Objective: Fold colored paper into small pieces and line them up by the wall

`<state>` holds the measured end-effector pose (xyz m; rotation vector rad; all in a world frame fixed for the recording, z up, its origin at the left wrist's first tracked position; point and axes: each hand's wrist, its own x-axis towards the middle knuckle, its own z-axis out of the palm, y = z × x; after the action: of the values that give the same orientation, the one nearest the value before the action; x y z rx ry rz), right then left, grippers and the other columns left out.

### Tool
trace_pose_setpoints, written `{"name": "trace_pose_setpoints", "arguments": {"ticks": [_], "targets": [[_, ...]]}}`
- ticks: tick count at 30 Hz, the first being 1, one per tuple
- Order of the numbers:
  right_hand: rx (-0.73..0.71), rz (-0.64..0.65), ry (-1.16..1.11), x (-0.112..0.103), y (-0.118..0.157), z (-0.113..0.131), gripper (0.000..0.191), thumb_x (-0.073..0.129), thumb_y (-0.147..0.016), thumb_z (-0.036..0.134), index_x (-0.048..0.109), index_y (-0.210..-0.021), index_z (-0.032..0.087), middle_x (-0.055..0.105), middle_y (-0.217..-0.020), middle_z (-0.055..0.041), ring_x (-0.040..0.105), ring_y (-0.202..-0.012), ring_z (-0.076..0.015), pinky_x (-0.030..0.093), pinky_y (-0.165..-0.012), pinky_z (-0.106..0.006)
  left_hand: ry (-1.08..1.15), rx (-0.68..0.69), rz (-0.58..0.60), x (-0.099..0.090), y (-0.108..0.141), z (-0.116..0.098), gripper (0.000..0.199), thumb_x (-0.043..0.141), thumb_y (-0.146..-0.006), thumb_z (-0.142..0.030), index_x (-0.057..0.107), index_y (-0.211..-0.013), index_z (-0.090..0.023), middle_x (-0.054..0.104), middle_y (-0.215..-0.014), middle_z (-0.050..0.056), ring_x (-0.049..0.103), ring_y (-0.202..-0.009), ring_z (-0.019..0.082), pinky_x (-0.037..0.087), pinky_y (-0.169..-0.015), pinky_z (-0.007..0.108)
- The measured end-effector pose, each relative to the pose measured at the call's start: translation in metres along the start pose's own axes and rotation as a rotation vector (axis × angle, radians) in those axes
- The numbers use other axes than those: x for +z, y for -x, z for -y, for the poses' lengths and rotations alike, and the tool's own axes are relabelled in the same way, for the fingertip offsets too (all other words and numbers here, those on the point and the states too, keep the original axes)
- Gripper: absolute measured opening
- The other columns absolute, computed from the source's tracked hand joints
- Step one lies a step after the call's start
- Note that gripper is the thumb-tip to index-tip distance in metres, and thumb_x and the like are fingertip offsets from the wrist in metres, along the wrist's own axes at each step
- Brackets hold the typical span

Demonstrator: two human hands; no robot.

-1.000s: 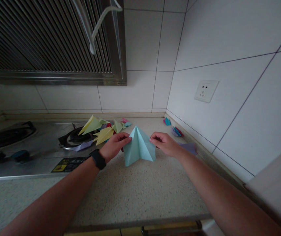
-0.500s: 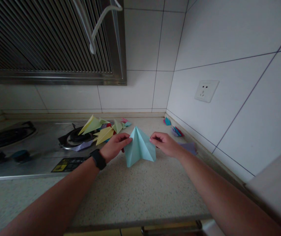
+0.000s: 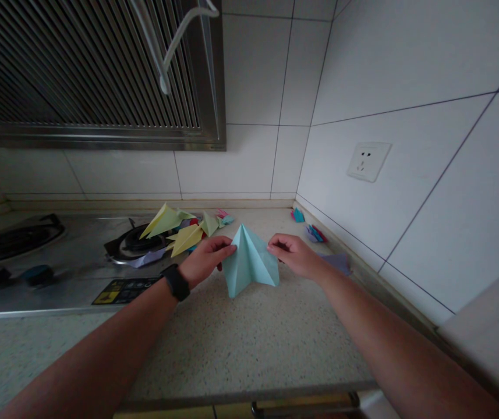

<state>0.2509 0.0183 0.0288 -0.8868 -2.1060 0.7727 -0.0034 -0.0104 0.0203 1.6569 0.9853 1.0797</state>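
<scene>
A pale speckled bench (image 3: 249,343) runs across the foreground into a corner of white tiled walls (image 3: 249,70); set into it on the left is a steel stove (image 3: 74,291) with two dark burners and two knobs along its near side; a ribbed metal range hood (image 3: 101,137) hangs above, with a bent white tube (image 3: 165,84) in front of it; a socket (image 3: 368,162) sits on the right-hand wall. A black label (image 3: 129,291) with a yellow patch lies on the stove's near right corner; its print is too small to read.

The pale blue folded paper (image 3: 253,265) is over the middle of the bench, between the two hands; its peak points away from the person, toward the back corner, and its axis follows the central crease from that peak down to the spread near edge; whether that edge touches the bench I cannot tell. The left hand (image 3: 205,259), a dark watch (image 3: 176,282) at its wrist, has its grip closed on the paper's left edge, thumb on top; the right hand (image 3: 290,253) pinches the right edge. Yellow folded paper (image 3: 186,240) lies beyond the left hand; a purple sheet (image 3: 337,263) lies beside the right forearm.
</scene>
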Motion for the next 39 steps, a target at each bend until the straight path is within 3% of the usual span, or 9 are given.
{"name": "trace_pose_setpoints", "arguments": {"ticks": [39], "targets": [[-0.004,-0.006,0.011,-0.0022,0.0007,-0.0022,0.023,0.053,-0.088,0.038,0.057,-0.078,0.017,0.047,-0.066,0.0026,0.041,-0.06,-0.0106,0.032,-0.057,-0.024,-0.002,0.028,-0.025,-0.0031,-0.0008,0.0017,0.031,0.058,-0.084,-0.044,0.06,-0.09,-0.014,0.05,-0.072,-0.002,0.046,-0.057,0.008,0.039,-0.049,0.02]]}}
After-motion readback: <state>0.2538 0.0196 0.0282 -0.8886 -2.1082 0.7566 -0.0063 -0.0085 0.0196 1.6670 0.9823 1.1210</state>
